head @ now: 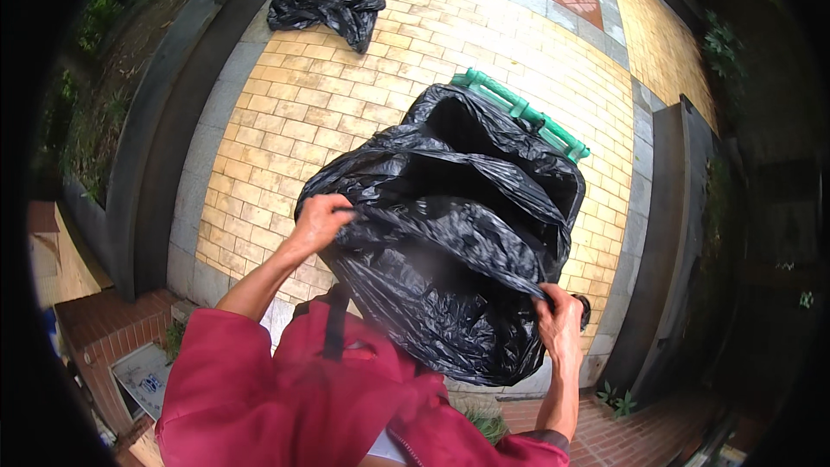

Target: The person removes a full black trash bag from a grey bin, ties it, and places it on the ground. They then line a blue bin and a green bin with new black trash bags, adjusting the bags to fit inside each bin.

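A large black plastic bin liner (447, 292) spreads across the middle of the view, its folds covering most of a wheeled bin. Only the green handle bar (519, 107) of that bin shows plainly, at the far side. My left hand (322, 220) pinches the liner's gathered edge on the left. On the right, my right hand (561, 318) grips the same edge, lower and nearer to my body. Between my hands the plastic is stretched, and it sags open towards me. The bin's walls are hidden under the plastic.
A crumpled black plastic bag (331, 10) lies on the yellow paving (285, 104) at the far left. Low dark walls (188, 97) border the path on both sides. Red brick (648, 428) and a few plants (616, 399) are close by at lower right.
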The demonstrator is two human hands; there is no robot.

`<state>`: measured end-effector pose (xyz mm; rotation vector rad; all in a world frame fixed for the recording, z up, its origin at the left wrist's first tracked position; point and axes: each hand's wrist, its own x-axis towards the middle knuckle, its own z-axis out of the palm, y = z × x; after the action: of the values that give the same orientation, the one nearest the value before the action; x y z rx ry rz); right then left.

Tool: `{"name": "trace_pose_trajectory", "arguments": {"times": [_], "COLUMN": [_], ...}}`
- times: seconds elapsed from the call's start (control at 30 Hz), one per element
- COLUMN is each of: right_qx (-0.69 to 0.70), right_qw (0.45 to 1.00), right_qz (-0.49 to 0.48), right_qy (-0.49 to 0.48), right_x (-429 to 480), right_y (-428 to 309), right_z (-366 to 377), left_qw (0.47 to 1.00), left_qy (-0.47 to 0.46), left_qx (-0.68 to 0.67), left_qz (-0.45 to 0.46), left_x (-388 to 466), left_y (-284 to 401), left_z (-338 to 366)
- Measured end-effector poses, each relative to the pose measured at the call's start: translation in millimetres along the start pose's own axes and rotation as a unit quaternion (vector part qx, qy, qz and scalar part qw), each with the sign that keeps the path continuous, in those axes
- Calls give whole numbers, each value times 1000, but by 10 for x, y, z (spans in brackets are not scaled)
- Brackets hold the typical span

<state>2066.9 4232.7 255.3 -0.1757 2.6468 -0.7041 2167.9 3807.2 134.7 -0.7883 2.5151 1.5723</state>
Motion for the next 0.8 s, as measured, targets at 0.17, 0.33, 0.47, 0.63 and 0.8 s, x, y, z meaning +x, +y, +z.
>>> {"name": "trace_pose_trajectory", "arguments": {"times": [0.17, 0.33, 0.47, 0.63, 0.8], "right_qx": [-87, -347, -399, -181, -89], "right_qw": [957, 913, 900, 971, 956], "right_qz": [-273, -216, -161, -142, -121], "right_qy": [46, -17, -71, 62, 251], "right_x": [945, 1823, 2011, 1664, 929], "right_y": [-348, -163, 130, 260, 85], "right_z": [368, 677, 886, 360, -706], "left_qw": [973, 950, 968, 962, 964], "left_qy": [153, 145, 132, 99, 67], "left_qx": [170, 269, 106, -232, -212], "left_qz": [15, -68, -187, -108, 146], "left_x": [148, 157, 180, 289, 340], "left_y": [-141, -358, -554, 106, 1493], "left_z": [-221, 10, 95, -357, -989]}}
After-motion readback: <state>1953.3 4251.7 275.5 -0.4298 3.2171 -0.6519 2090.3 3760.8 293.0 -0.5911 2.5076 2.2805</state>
